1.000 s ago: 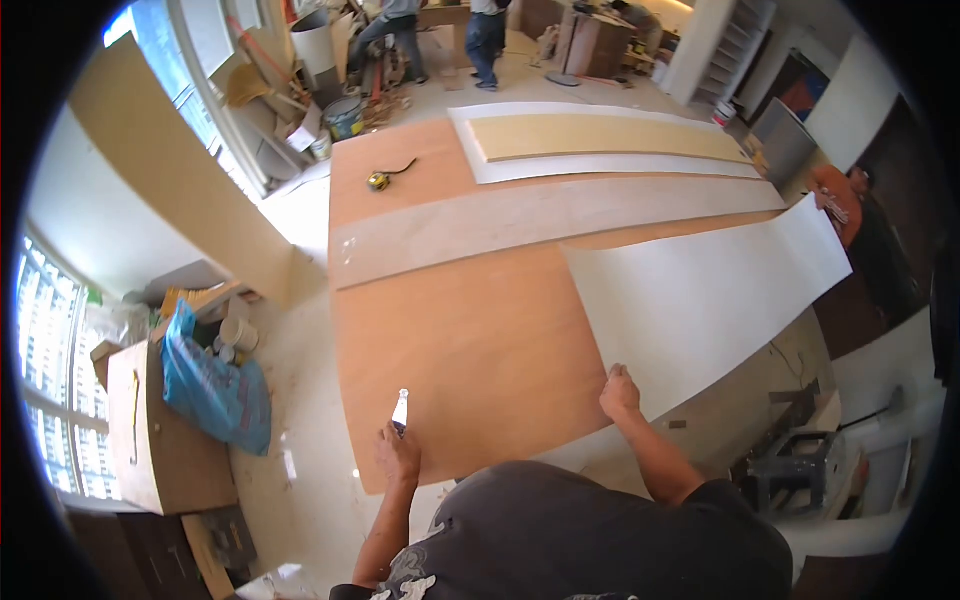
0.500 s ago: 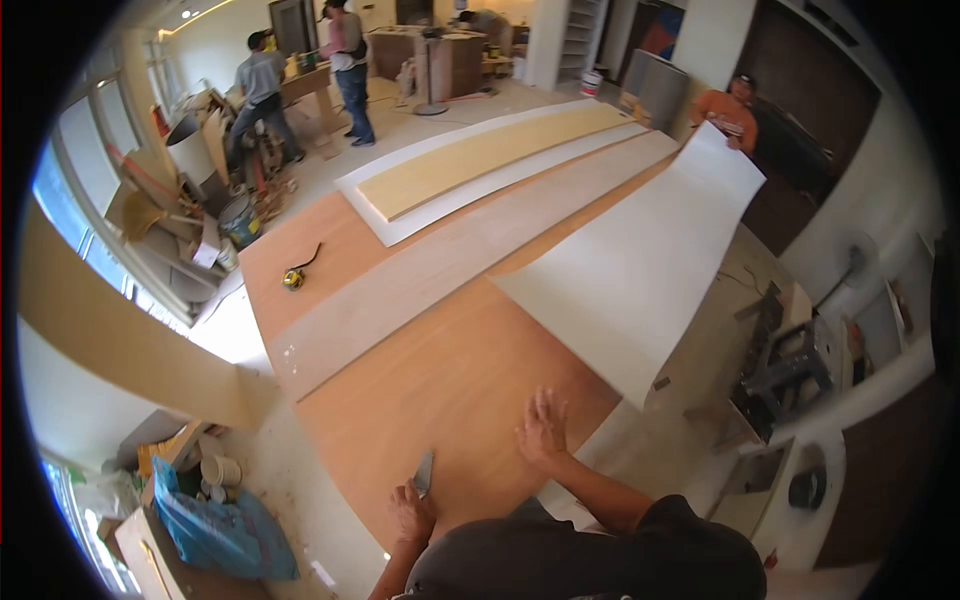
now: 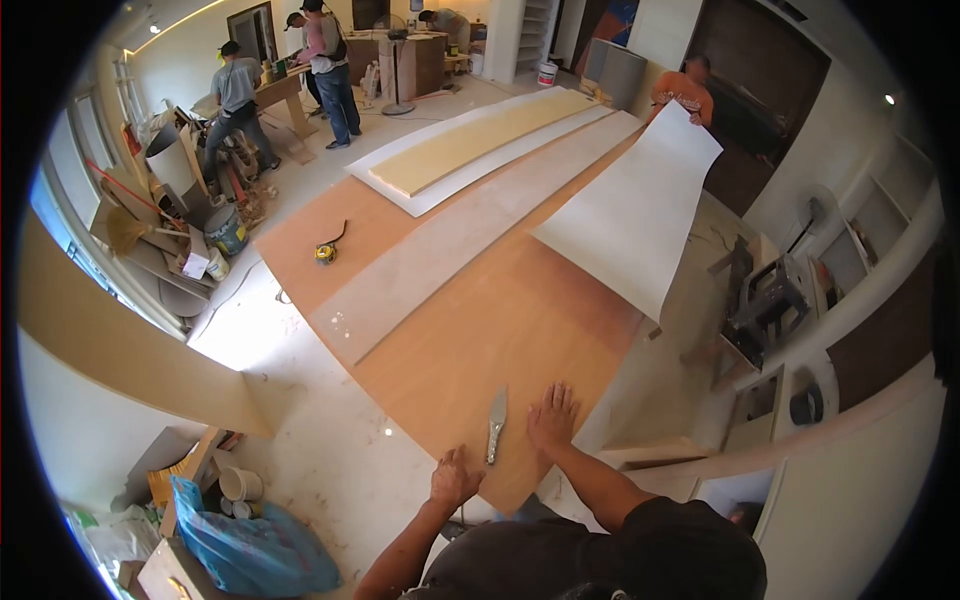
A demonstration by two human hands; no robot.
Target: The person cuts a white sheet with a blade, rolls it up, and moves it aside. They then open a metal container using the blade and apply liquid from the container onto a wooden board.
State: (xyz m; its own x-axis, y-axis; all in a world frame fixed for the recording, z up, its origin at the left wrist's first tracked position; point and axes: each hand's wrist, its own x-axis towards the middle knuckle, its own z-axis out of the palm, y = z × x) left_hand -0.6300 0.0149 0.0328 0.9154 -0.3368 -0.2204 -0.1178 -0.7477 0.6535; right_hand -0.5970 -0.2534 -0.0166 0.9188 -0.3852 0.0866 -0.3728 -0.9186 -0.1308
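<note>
On the orange-brown board (image 3: 470, 330), a putty knife (image 3: 496, 427) lies between my hands, touched by neither. My right hand (image 3: 552, 418) rests flat on the board just right of the knife, fingers spread. At the board's near left edge is my left hand (image 3: 456, 478), its fingers bent over the surface with nothing seen in them. A long pale plank (image 3: 470, 225) lies across the board. To its right, a co-worker in orange (image 3: 684, 92) holds the far end of a white sheet (image 3: 640, 210).
A yellow panel (image 3: 480, 140) lies on another white sheet at the far end. The tape measure (image 3: 326, 252) sits at the board's left. A blue plastic bag (image 3: 250, 540) stands lower left, a black tool stand (image 3: 765, 310) at right. Other people work at the back left.
My left hand has let go of the putty knife, which now lies on the board. The view has shifted, and the co-worker's white sheet has moved farther from my hands.
</note>
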